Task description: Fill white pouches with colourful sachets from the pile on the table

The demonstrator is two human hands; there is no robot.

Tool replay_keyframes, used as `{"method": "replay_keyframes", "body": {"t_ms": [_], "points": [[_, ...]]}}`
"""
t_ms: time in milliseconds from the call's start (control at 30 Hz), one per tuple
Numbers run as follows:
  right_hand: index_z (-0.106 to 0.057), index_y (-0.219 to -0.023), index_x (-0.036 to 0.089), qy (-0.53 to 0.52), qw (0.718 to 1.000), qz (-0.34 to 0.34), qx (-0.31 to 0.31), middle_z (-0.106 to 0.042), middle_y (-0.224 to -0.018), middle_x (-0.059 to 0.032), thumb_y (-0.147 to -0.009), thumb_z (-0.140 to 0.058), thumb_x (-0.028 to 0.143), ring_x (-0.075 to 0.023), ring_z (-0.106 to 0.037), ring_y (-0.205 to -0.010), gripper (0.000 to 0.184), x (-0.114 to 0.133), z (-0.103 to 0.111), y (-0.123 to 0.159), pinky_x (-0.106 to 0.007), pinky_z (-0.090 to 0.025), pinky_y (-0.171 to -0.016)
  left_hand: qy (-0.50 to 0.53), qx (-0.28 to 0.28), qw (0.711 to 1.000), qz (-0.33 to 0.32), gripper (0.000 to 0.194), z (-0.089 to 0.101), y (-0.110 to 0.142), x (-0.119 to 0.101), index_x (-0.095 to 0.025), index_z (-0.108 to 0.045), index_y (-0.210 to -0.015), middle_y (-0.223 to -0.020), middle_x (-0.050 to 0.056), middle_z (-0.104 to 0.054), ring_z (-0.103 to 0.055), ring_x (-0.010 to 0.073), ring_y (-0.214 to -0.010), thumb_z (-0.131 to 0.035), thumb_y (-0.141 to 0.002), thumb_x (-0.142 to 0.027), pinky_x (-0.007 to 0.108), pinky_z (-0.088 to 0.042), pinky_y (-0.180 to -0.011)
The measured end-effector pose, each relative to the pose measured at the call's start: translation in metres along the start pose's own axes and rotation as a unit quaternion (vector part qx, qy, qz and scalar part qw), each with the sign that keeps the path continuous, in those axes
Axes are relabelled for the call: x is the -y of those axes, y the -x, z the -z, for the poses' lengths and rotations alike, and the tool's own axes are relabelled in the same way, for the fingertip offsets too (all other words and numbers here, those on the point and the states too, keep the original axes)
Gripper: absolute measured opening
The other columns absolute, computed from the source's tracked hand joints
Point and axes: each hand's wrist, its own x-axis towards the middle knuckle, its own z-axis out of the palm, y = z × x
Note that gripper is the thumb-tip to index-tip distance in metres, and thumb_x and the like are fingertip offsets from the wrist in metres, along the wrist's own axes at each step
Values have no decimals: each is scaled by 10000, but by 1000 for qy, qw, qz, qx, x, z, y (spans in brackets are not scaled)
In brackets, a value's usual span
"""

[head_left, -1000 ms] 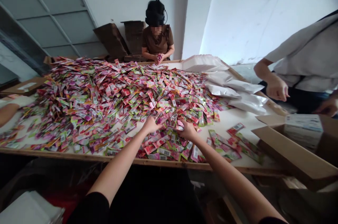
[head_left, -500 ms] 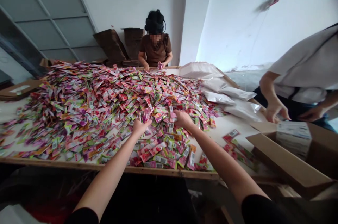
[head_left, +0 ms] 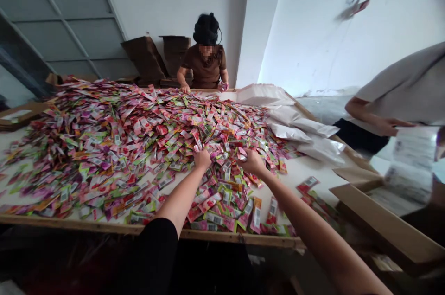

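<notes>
A wide heap of small, flat printed packets [head_left: 118, 146] in pink, red, green and purple covers much of the table. My left hand [head_left: 202, 159] is at the near middle of the heap, its fingers closed around packets that stick out past them. To its right, my right hand [head_left: 253, 163] has curled fingers gripping a pink-and-white packet [head_left: 241, 153]. Its fingertips point toward my left hand, with loose packets lying between the two. Both forearms reach over a scatter of packets [head_left: 212, 216] by the table's near edge.
A wooden rim [head_left: 104, 227] edges the table. White filled bags [head_left: 306, 135] and a stack of white sheets [head_left: 262, 94] lie at right. Beside an open carton [head_left: 385, 221], a person holds a printed white bundle [head_left: 413, 160]. Another person [head_left: 205, 65] handles packets opposite.
Both my hands have shifted right, the left one more. The person at right has lifted the white bundle out over the carton. The person opposite has spread their hands apart.
</notes>
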Motion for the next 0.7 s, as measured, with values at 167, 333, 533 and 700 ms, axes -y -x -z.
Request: {"method": "replay_keyframes", "body": {"t_ms": [167,333,533,700], "points": [[-586,-782,164,-62,985,100,127,-614,-676,-18,-595,-610,219,-133,-528,-585,196,14,-7,14,-205,-342,-533,-137,40,990,-20,288,5,-2,16,-106,-586,-963,-975,186,-626,-565,320,-982,-585,-697,-215,418,-416,-845],[-572,-737,156,-119,961,169,186,-580,-642,16,-627,-604,244,-91,-463,-551,145,36,-33,23,-192,-343,-533,-195,30,980,-30,352,24,3,34,-140,-596,-973,-969,155,-637,-583,291,-959,-658,-650,-267,354,-441,-811],[-594,-823,167,-43,940,216,260,-625,-740,-9,-603,-641,254,-131,-543,-643,241,72,-68,19,-205,-389,-586,-178,-16,983,-45,438,48,13,49,-164,-568,-1057,-1005,131,-640,-589,257,-959,-638,-688,-389,304,-444,-799],[-548,-1064,182,78,950,141,267,-643,-950,-99,-643,-631,193,-230,-600,-877,429,91,-97,27,-273,-433,-718,-8,-82,996,-22,495,68,34,64,-175,-567,-1089,-1013,101,-651,-594,244,-959,-680,-645,-364,292,-448,-799]]}}
